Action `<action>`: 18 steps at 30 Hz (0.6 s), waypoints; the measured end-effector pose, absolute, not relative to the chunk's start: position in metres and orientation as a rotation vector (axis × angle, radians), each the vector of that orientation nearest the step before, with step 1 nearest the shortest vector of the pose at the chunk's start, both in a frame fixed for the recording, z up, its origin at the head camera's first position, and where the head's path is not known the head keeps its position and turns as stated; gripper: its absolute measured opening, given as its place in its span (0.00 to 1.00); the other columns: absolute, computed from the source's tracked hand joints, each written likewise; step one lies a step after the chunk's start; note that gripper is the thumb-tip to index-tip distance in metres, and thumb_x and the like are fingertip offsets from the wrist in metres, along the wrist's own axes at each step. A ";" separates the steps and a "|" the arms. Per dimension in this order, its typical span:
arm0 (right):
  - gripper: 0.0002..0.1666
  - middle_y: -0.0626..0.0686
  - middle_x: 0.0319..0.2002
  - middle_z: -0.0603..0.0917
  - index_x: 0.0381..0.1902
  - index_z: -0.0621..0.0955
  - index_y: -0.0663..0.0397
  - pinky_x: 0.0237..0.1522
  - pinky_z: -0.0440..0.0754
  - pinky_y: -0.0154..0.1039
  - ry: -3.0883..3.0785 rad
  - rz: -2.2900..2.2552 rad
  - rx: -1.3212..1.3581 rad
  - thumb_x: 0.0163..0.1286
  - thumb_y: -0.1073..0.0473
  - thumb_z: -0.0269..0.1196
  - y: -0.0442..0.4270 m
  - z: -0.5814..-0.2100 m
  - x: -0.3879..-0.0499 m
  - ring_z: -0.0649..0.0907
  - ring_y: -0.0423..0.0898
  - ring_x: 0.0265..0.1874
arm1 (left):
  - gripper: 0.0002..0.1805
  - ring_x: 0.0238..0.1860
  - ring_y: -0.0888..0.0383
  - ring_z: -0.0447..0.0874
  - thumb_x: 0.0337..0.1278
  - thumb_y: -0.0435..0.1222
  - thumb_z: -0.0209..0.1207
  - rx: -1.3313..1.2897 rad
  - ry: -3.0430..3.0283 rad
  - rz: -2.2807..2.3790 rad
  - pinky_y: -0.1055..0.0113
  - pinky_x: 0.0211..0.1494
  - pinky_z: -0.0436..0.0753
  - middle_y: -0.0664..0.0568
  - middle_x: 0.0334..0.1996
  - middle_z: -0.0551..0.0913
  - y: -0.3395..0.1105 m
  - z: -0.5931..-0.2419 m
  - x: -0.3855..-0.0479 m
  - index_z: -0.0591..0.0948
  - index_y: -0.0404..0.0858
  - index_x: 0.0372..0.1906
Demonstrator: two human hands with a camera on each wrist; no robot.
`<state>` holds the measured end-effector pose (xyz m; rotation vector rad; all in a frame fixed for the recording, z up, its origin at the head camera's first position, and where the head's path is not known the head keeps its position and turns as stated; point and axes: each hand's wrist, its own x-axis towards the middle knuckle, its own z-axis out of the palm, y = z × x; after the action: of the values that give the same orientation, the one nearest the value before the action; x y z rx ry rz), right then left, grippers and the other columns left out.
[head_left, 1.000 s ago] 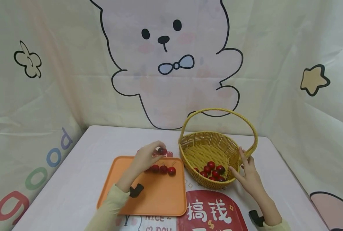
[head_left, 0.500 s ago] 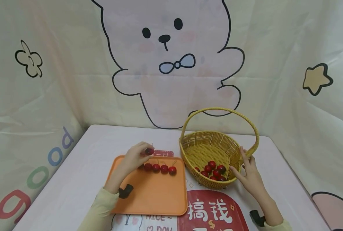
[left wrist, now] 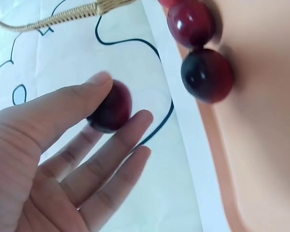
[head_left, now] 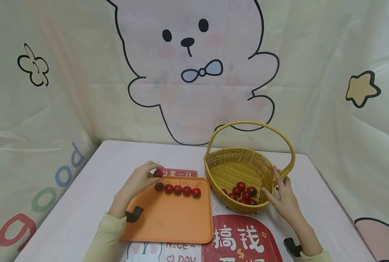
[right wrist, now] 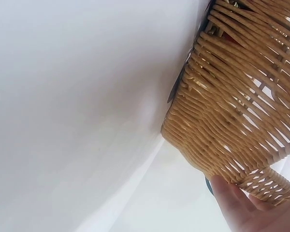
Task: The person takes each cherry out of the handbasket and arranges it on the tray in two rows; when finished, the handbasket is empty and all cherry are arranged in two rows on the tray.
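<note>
My left hand holds a dark red cherry above the back left corner of the orange tray. In the left wrist view that cherry sits between thumb and fingertips, apart from the cherries on the tray. Along the tray's back edge several cherries lie in a row, the leftmost one darker. At the right, my right hand grips the rim of the yellow woven basket beside its handle, thumb towards the inside. More cherries lie in the front of the basket. The right wrist view shows the basket's woven side and the fingers against it.
Both tray and basket stand on a white table. Printed red and white mats lie partly under the tray. The basket's tall arched handle rises at the back. Cloth with a bear drawing hangs behind the table.
My left hand has moved left with the cherry, from above the row to its left end, uncovering the leftmost cherries. The right hand has stayed on the basket.
</note>
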<state>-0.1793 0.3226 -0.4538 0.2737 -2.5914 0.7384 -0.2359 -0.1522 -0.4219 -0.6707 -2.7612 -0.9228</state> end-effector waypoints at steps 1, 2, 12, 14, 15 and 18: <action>0.55 0.73 0.61 0.56 0.74 0.46 0.44 0.42 0.77 0.62 -2.592 0.737 0.274 0.57 0.61 0.67 0.323 -0.454 -0.179 0.71 0.69 0.52 | 0.20 0.35 0.56 0.81 0.45 0.33 0.68 -0.654 -2.781 -0.894 0.59 0.41 0.82 0.50 0.42 0.79 -0.154 -0.422 -0.236 0.81 0.39 0.48; 0.55 0.73 0.61 0.56 0.74 0.46 0.44 0.42 0.77 0.62 -2.592 0.736 0.273 0.57 0.61 0.67 0.323 -0.454 -0.179 0.71 0.69 0.51 | 0.20 0.36 0.55 0.81 0.45 0.33 0.68 -0.644 -2.797 -0.875 0.59 0.41 0.81 0.51 0.42 0.79 -0.156 -0.422 -0.236 0.81 0.39 0.48; 0.56 0.73 0.61 0.56 0.74 0.46 0.44 0.42 0.77 0.62 -2.593 0.734 0.274 0.57 0.62 0.67 0.323 -0.453 -0.179 0.71 0.68 0.50 | 0.13 0.39 0.52 0.80 0.42 0.30 0.69 -0.631 -2.940 -0.876 0.56 0.45 0.79 0.52 0.35 0.79 -0.168 -0.431 -0.243 0.83 0.37 0.39; 0.56 0.73 0.61 0.56 0.74 0.46 0.44 0.42 0.77 0.62 -2.595 0.736 0.272 0.57 0.62 0.67 0.323 -0.453 -0.179 0.71 0.68 0.51 | 0.14 0.38 0.52 0.80 0.41 0.29 0.69 -0.639 -2.959 -0.893 0.55 0.46 0.79 0.52 0.34 0.80 -0.170 -0.433 -0.244 0.83 0.35 0.39; 0.56 0.73 0.61 0.56 0.74 0.46 0.44 0.42 0.76 0.62 -2.597 0.737 0.270 0.57 0.62 0.67 0.323 -0.453 -0.179 0.71 0.68 0.51 | 0.14 0.38 0.52 0.80 0.41 0.29 0.69 -0.644 -2.964 -0.893 0.55 0.45 0.80 0.51 0.34 0.80 -0.170 -0.434 -0.245 0.83 0.35 0.39; 0.56 0.73 0.62 0.55 0.74 0.46 0.44 0.43 0.76 0.62 -2.601 0.741 0.269 0.57 0.62 0.67 0.323 -0.453 -0.179 0.71 0.69 0.52 | 0.14 0.37 0.52 0.79 0.40 0.29 0.69 -0.631 -2.981 -0.896 0.56 0.45 0.80 0.50 0.33 0.80 -0.172 -0.437 -0.246 0.83 0.34 0.39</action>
<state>-0.1790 0.3230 -0.4532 0.2687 -2.6011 0.7412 -0.2458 -0.1717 -0.4366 -0.6312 -2.9811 -0.8960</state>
